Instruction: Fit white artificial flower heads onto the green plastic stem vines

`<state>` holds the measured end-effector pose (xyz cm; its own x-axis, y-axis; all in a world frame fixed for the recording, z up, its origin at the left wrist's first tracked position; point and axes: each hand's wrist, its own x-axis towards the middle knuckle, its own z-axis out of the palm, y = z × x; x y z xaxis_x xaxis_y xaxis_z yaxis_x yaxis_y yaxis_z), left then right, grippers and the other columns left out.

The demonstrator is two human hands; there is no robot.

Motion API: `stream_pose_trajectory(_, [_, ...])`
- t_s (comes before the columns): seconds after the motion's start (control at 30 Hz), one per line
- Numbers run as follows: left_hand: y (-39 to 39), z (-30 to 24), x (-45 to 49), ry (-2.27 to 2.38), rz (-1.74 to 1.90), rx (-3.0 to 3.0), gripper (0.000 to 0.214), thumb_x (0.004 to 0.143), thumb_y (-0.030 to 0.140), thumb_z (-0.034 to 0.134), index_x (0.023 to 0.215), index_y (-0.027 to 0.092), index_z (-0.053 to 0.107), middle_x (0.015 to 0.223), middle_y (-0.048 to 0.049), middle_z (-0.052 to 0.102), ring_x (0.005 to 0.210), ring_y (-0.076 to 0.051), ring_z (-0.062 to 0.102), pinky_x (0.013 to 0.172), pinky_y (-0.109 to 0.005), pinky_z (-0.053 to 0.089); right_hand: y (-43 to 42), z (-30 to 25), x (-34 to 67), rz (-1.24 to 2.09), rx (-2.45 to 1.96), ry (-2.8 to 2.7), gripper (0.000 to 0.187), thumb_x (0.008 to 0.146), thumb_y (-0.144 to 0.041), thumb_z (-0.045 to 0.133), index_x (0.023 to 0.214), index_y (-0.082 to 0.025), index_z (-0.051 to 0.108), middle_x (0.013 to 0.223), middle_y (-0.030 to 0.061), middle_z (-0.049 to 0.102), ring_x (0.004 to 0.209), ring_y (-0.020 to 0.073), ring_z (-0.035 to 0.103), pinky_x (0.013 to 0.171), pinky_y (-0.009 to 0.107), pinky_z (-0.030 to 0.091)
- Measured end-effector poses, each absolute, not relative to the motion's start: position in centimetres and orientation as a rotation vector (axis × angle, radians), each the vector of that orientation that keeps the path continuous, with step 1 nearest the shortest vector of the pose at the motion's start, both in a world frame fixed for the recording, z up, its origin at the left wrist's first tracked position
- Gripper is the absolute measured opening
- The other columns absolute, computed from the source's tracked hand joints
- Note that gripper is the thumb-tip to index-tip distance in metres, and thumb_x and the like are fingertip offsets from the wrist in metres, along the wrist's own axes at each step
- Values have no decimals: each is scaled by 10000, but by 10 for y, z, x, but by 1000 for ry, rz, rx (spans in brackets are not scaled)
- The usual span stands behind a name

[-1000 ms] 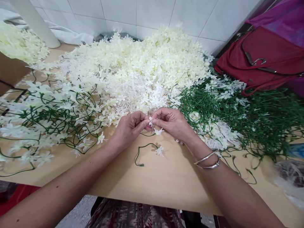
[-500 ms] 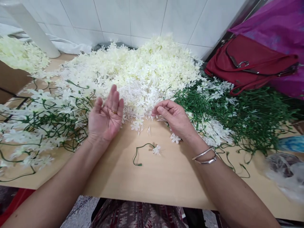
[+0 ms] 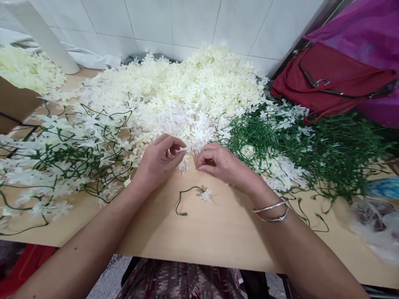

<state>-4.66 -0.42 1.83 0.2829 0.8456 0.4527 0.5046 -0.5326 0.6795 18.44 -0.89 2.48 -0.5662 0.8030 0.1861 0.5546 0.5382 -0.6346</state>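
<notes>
My left hand [image 3: 158, 160] hovers at the near edge of a big pile of loose white fabric flowers [image 3: 187, 95], thumb and forefinger curled toward each other over small white stamen pieces [image 3: 185, 165]. My right hand [image 3: 222, 165], with bangles on the wrist, rests on the wooden table [image 3: 212, 232] with its fingers curled in a pinch; what it holds is hidden. One green stem with a single white flower [image 3: 192, 197] lies on the table just below both hands.
Finished flower stems [image 3: 65, 158] are heaped on the left. Bare green stems [image 3: 311, 145] pile up on the right. A red handbag [image 3: 330, 81] leans at the back right, under purple cloth. A clear plastic bag [image 3: 374, 228] lies at the right edge. A tiled wall stands behind.
A second ago both hands pinched a flower together. Then the left hand swung out, open, palm up, toward the left heap. Now it has come back to the pile's edge beside the right hand.
</notes>
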Motion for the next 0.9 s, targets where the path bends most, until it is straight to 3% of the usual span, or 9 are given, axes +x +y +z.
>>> stream_pose_trajectory(0.2, [-2, 24, -58, 1122, 812, 2355, 138, 944, 317, 639, 928, 208, 721, 862, -29, 666, 687, -145, 599, 643, -263, 451, -2, 18, 186, 677, -1130, -2133, 173, 886, -51, 648, 790, -194, 649, 793, 7, 636, 777, 167, 558, 746, 309, 409])
stream_pose_trajectory(0.33, [2, 25, -69, 1099, 670, 2409, 154, 908, 336, 663, 958, 214, 742, 869, -34, 687, 681, -158, 614, 643, -265, 448, 1, 15, 187, 846, -1130, -1787, 31, 916, -178, 656, 899, -199, 670, 775, -4, 636, 712, 151, 586, 705, 312, 453])
stream_pose_trajectory(0.53, [6, 26, -71, 1068, 736, 2328, 151, 936, 296, 663, 875, 233, 785, 842, -25, 738, 733, -161, 641, 681, -263, 439, 2, 19, 188, 1171, -1041, -1556, 174, 876, -283, 753, 1036, -217, 740, 879, 14, 727, 806, 153, 694, 792, 323, 552])
stream_pose_trajectory(0.63, [0, 28, -60, 1119, 979, 2059, 130, 913, 335, 744, 904, 218, 798, 827, -26, 746, 711, -143, 630, 660, -253, 445, -1, 21, 186, 1302, -1003, -1453, 254, 837, -310, 816, 1065, -228, 741, 973, 22, 740, 845, 154, 734, 775, 304, 567])
stream_pose_trajectory(0.73, [-6, 26, -47, 1042, 1141, 1572, 198, 868, 388, 823, 938, 205, 796, 799, -20, 757, 736, -136, 681, 679, -230, 502, -3, 21, 183, 1362, -964, -1371, 295, 822, -368, 852, 1052, -227, 732, 938, 22, 755, 893, 179, 762, 798, 313, 580])
stream_pose_trajectory(0.9, [-7, 18, -38, 901, 1120, 928, 321, 711, 393, 960, 878, 193, 773, 811, 11, 773, 753, -106, 759, 669, -155, 560, -5, 23, 174, 1180, -898, -1283, 287, 784, -416, 898, 920, -234, 723, 849, -6, 753, 893, 181, 744, 852, 330, 576])
